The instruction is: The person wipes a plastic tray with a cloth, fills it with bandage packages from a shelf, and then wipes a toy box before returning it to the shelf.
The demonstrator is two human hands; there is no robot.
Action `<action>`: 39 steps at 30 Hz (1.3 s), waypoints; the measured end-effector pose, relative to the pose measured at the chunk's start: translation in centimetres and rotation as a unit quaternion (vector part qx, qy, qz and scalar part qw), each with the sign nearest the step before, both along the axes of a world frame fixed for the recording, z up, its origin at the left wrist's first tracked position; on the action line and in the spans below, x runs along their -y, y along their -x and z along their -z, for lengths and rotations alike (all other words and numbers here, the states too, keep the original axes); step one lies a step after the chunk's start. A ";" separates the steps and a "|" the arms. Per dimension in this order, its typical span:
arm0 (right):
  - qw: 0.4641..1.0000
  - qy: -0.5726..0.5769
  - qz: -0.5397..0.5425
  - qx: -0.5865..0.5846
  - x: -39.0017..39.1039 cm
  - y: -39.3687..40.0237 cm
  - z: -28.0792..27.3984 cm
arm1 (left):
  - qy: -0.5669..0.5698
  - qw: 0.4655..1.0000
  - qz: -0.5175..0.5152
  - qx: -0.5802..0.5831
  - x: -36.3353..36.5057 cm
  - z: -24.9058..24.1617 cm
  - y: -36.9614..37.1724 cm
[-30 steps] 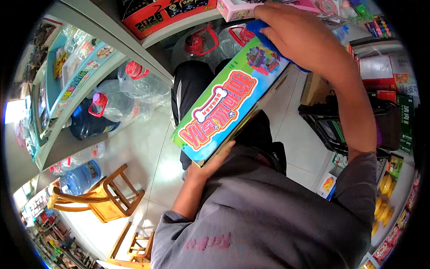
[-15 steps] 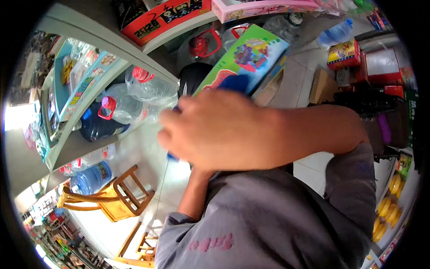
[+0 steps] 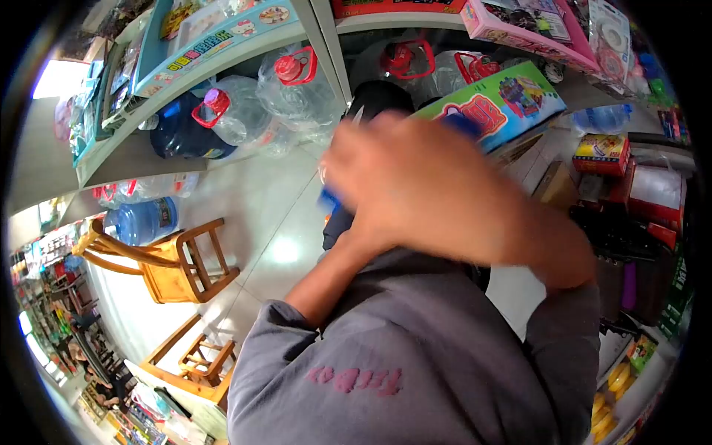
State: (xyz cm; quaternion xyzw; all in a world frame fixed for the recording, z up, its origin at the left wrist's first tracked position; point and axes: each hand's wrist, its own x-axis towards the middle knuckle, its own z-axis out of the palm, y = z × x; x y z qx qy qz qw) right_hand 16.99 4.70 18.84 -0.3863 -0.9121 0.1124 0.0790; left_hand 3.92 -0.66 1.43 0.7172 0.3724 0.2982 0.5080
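Note:
My right hand (image 3: pixel 423 185) crosses in front of my body at the middle of the view, blurred by motion, its fingers bent at the left. My left hand (image 3: pixel 367 230) is mostly behind it; only the wrist and lower part show. Behind the hands a blue thing (image 3: pixel 331 199) peeks out, too hidden to name. Just beyond them lies a green and blue box (image 3: pixel 525 98) with a red label and a colourful picture. What either hand holds is hidden.
Large clear bottles (image 3: pixel 245 115) with red handles stand under the shelves. A wooden chair (image 3: pixel 174 274) and a blue water jug (image 3: pixel 144 221) are at the left. A pink box (image 3: pixel 519 37) sits on the upper shelf; small cartons (image 3: pixel 601 154) are at the right.
The view has turned, so the shelves, bottles and green box sit further right. My right hand has moved right and up in the view, still over my left.

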 end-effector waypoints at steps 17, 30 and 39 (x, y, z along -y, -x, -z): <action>0.935 -0.093 0.321 -0.116 -0.9 -22.2 -2.5 | 0.166 0.978 -0.079 0.102 0.5 0.8 1.0; 0.966 0.051 0.250 -0.035 4.4 -17.5 2.5 | 0.273 0.919 -0.045 0.281 -1.6 7.7 8.2; 0.957 -0.044 0.262 0.114 4.1 -14.6 -2.6 | 0.048 0.953 -0.135 0.267 -5.2 0.1 7.8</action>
